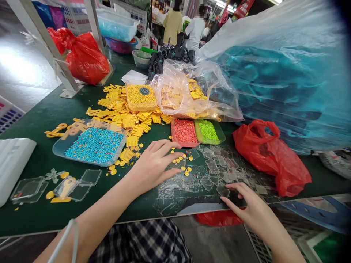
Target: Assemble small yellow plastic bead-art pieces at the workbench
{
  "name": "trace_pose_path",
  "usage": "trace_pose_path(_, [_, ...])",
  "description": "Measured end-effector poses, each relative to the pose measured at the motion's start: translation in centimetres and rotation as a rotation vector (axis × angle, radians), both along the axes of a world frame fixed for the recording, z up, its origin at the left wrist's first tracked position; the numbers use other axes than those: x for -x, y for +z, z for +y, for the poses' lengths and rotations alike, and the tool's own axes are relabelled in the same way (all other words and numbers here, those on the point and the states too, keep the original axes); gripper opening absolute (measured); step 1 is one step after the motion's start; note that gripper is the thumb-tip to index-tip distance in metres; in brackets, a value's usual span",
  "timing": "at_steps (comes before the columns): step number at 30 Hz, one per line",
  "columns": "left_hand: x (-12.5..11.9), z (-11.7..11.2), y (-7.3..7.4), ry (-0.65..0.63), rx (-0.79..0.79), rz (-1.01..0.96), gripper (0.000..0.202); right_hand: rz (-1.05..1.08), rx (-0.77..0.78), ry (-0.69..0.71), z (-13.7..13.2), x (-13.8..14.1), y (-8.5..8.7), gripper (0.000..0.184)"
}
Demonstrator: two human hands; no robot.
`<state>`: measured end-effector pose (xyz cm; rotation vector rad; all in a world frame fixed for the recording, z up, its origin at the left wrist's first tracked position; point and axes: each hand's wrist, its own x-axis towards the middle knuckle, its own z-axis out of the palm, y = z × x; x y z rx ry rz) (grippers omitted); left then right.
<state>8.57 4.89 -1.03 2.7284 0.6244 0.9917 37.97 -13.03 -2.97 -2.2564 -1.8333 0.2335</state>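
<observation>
yellow discs (181,164) lie scattered by a person's left hand (153,168) on a green workbench (55,117)
left hand open, palm down, fingertips just beside the discs; right hand (246,204) open on clear plastic scraps (216,168) at the bench edge; tray of blue beads (58,151) beyond the left hand

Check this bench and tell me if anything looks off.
Yes: clear plastic shards lie scattered across the green table around the right hand, as if something had shattered. Loose yellow pieces have also strayed beside the left hand, away from the main pile.
</observation>
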Motion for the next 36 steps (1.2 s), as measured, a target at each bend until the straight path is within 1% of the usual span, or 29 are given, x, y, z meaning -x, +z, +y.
trace_pose_path(3, [0.1, -0.1, 0.2, 0.005, -0.012, -0.022, 0.027, 0.018, 0.079, 0.043, 0.4, -0.7, 0.6, 0.031])
trace_pose_path(5, [0.1, -0.3, 0.5, 0.006, -0.03, -0.026, 0.027, 0.001, 0.11, 0.028, 1.0, -1.1, 1.2, 0.028])
trace_pose_path(7, [0.1, -0.3, 0.7, 0.02, -0.045, -0.014, 0.027, -0.016, 0.074, -0.007, 1.9, -1.0, 2.1, 0.03])
trace_pose_path(9, [0.2, -0.1, 0.7, 0.052, -0.055, 0.015, 0.028, 0.011, 0.021, 0.001, 3.5, -0.3, 3.3, 0.03])
trace_pose_path(11, [0.4, 0.4, 0.4, 0.117, -0.041, 0.061, 0.03, 0.098, 0.02, 0.085, 5.5, 1.2, 4.9, 0.026])
trace_pose_path(14, [0.9, 1.6, -0.3, 0.292, 0.049, 0.158, 0.034, 0.245, 0.066, 0.282, 9.3, 4.3, 7.1, 0.019])
trace_pose_path(16, [1.2, 2.5, -1.0, 0.416, 0.108, 0.209, 0.038, 0.312, 0.09, 0.418, 12.1, 6.6, 7.9, 0.015])
trace_pose_path(17, [1.3, 2.9, -1.3, 0.461, 0.126, 0.224, 0.04, 0.353, 0.095, 0.477, 13.4, 7.7, 8.0, 0.014])
trace_pose_path(18, [1.4, 3.3, -1.6, 0.492, 0.137, 0.233, 0.041, 0.4, 0.101, 0.523, 14.6, 8.7, 7.8, 0.013])
trace_pose_path(20, [1.5, 3.9, -2.1, 0.519, 0.156, 0.227, 0.044, 0.502, 0.117, 0.578, 16.6, 10.4, 6.9, 0.016])
trace_pose_path(23, [1.9, 4.6, -2.1, 0.488, 0.198, 0.162, 0.05, 0.58, 0.139, 0.563, 18.4, 12.0, 5.0, 0.023])
trace_pose_path(24, [2.1, 4.7, -1.9, 0.448, 0.216, 0.137, 0.052, 0.587, 0.138, 0.544, 18.6, 12.3, 4.4, 0.025])
trace_pose_path(26, [2.5, 4.7, -1.2, 0.308, 0.27, 0.108, 0.054, 0.603, 0.124, 0.509, 18.8, 12.5, 3.4, 0.031])
trace_pose_path(28, [2.7, 4.4, -0.4, 0.144, 0.344, 0.116, 0.053, 0.629, 0.117, 0.49, 18.7, 12.4, 2.7, 0.033])
trace_pose_path(30, [2.8, 4.1, 0.3, 0.045, 0.402, 0.143, 0.05, 0.663, 0.12, 0.483, 18.6, 12.2, 2.2, 0.034])
trace_pose_path(33, [2.7, 3.9, 0.5, 0.007, 0.432, 0.192, 0.049, 0.739, 0.118, 0.476, 18.6, 12.0, 1.8, 0.035])
trace_pose_path(36, [2.5, 4.0, 0.3, 0.034, 0.401, 0.219, 0.046, 0.818, 0.113, 0.487, 18.7, 12.1, 1.5, 0.037])
